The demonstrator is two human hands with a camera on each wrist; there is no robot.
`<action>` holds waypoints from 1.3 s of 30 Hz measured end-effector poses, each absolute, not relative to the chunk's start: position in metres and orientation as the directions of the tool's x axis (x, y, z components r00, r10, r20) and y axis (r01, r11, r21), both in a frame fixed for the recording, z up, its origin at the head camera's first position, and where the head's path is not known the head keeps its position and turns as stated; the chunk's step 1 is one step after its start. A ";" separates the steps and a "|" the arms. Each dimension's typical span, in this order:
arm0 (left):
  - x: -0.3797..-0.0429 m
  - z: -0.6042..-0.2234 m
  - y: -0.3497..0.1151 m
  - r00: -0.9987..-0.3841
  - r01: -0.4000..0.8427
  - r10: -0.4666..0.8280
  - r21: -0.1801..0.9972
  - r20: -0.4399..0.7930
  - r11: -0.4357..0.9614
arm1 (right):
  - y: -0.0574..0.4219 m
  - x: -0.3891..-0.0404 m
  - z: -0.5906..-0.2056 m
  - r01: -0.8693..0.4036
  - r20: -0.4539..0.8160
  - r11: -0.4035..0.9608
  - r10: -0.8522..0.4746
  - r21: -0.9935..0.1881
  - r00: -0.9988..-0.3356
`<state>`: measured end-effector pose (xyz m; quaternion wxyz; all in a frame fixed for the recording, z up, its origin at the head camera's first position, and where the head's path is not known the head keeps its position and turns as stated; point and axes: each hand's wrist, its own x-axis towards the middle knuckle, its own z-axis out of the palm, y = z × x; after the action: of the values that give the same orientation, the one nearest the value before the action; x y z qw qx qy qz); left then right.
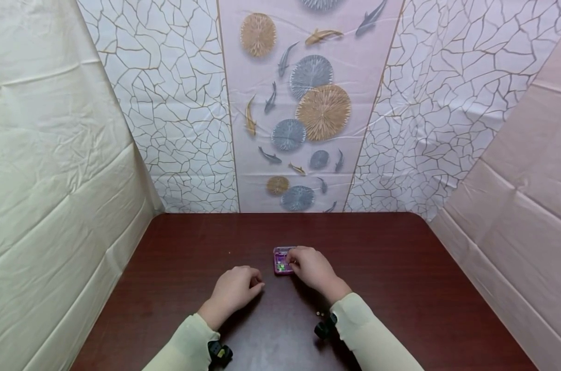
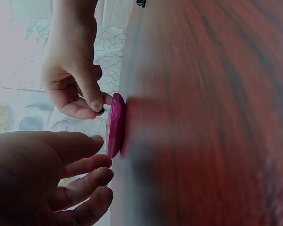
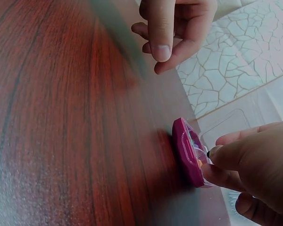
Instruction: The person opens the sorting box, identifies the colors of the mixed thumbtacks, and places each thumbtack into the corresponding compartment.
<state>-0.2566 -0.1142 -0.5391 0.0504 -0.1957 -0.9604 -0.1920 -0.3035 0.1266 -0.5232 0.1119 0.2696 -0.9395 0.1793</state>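
Observation:
A small magenta case (image 1: 278,251) lies on the table with its clear lid raised, as the right wrist view shows. Inside are compartments with small green, purple and orange pieces; my fingers cover part of them. Over the case, my right hand (image 1: 314,268) pinches a small black bead (image 2: 101,111) between thumb and finger. That same bead (image 3: 208,154) shows at the thumb tip in the right wrist view. To the left of the case and nearer me, my left hand (image 1: 236,288) hovers or rests by the tabletop, fingers loosely bent, holding nothing.
A couple of tiny gold beads (image 1: 319,314) lie on the dark red wooden table (image 1: 378,247) beside my right wrist. A tiny speck (image 1: 229,252) sits left of the case. Patterned cloth (image 1: 187,129) hangs behind the table, with plain cloth at both sides.

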 end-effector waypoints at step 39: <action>-0.254 -0.541 -0.114 -0.913 0.407 0.370 0.354 0.170 0.842 | 0.138 -0.297 -0.525 -0.551 0.330 0.742 -0.448 -0.382 -0.831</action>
<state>-0.2542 -0.1139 -0.5406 0.0475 -0.2025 -0.9586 -0.1944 -0.2975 0.1383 -0.5250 0.1090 0.2695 -0.9268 0.2377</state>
